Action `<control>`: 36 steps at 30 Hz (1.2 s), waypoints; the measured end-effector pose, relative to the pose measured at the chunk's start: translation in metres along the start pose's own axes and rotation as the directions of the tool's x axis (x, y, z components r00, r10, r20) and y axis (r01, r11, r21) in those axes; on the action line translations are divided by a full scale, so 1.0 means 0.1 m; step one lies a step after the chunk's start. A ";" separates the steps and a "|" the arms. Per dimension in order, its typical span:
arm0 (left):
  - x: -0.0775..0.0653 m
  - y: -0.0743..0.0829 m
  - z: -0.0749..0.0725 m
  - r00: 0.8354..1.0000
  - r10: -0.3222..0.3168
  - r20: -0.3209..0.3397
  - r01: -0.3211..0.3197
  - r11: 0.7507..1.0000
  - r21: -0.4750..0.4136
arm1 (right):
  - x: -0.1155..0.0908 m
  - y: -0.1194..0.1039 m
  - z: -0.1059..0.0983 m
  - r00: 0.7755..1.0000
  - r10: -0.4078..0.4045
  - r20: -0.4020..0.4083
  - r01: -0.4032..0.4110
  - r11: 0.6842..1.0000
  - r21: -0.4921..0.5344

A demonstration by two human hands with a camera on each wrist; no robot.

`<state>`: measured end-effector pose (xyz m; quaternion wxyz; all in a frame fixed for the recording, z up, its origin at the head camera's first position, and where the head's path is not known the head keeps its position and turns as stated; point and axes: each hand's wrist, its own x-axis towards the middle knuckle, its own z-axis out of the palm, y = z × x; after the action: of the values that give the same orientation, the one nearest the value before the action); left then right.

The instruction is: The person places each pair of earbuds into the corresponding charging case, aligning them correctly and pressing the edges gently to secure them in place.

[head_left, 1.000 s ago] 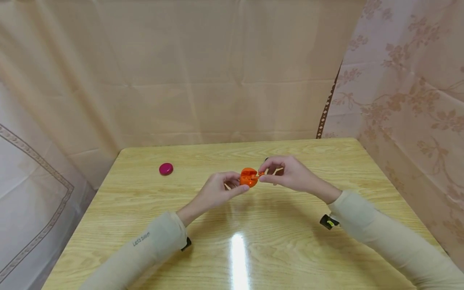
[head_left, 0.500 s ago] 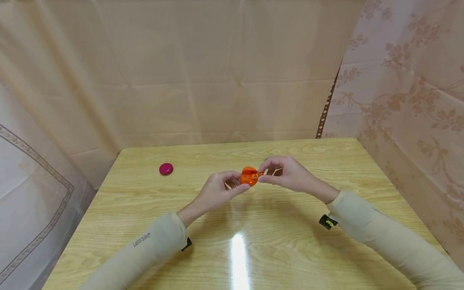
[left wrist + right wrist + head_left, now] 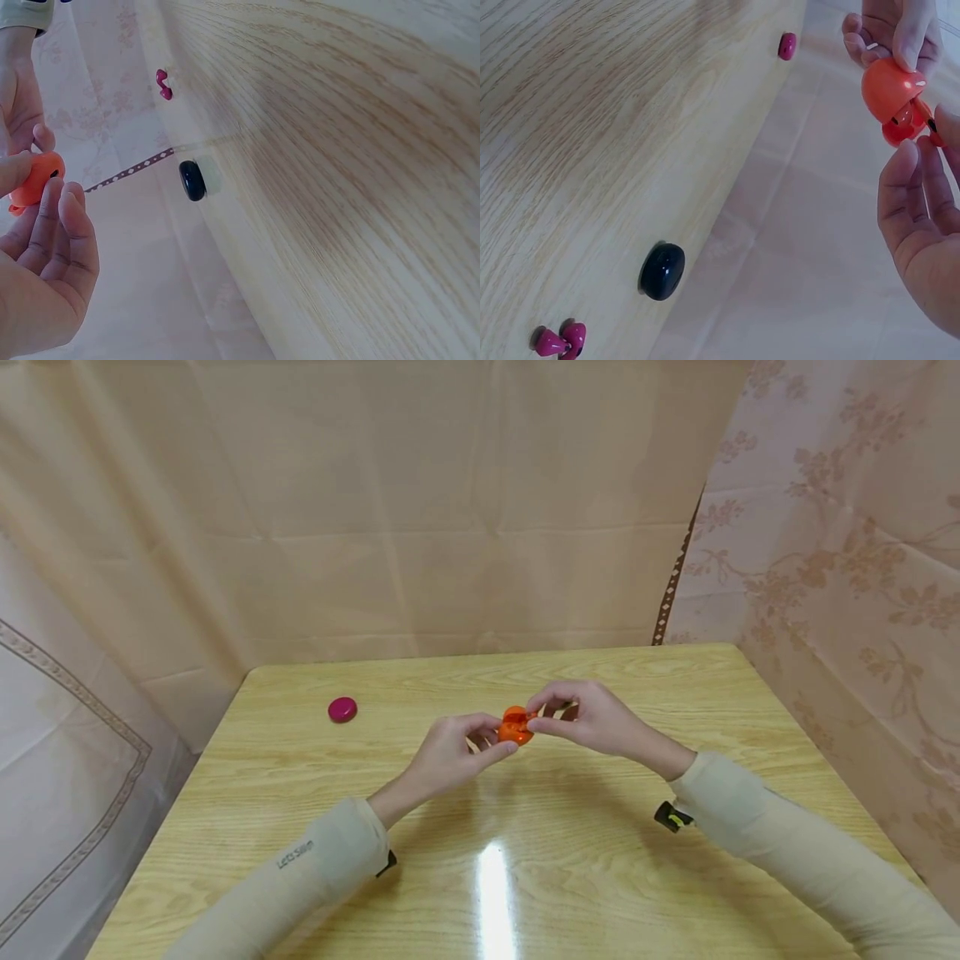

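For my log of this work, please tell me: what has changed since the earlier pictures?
The right hand moved left, bringing the small orange piece it pinches closer to the open orange case. Nothing was newly grasped or let go. The left hand still holds the case; the round magenta item stayed in place.

Seeing solid orange on the round case (image 3: 516,736), same orange plus a black spot on the small piece (image 3: 936,139). Magenta on the disc (image 3: 342,709) at far left and the paired pieces (image 3: 552,343); plain black on the oval case (image 3: 663,271). Yellow-tan wood grain on the table (image 3: 420,685). Pale greenish cream on both sleeves (image 3: 795,835), dark lettering on the left one. Plain beige on the far drape (image 3: 375,510), brown flower sprays over pink on the right drape (image 3: 847,527), pale diamonds on the brown trim (image 3: 678,564).
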<state>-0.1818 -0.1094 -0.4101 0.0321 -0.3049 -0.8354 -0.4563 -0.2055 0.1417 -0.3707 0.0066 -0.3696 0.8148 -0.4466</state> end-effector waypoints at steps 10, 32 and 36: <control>0.00 0.00 0.02 1.000 -0.017 0.002 0.017 1.000 -0.003 | 0.03 -0.01 0.04 1.000 -0.029 -0.003 0.029 1.000 0.009; 0.00 0.02 0.01 0.997 -0.071 0.016 0.071 0.997 -0.021 | 0.01 0.03 0.19 0.996 -0.082 -0.033 0.079 0.993 -0.085; -0.01 0.02 0.01 0.997 -0.077 0.018 0.077 0.997 -0.025 | 0.01 0.04 0.19 0.994 -0.106 -0.028 0.102 0.989 -0.103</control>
<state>-0.1795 -0.1085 -0.4090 0.0033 -0.2769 -0.8407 -0.4654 -0.2022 0.1282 -0.3848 -0.0491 -0.4039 0.8159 -0.4107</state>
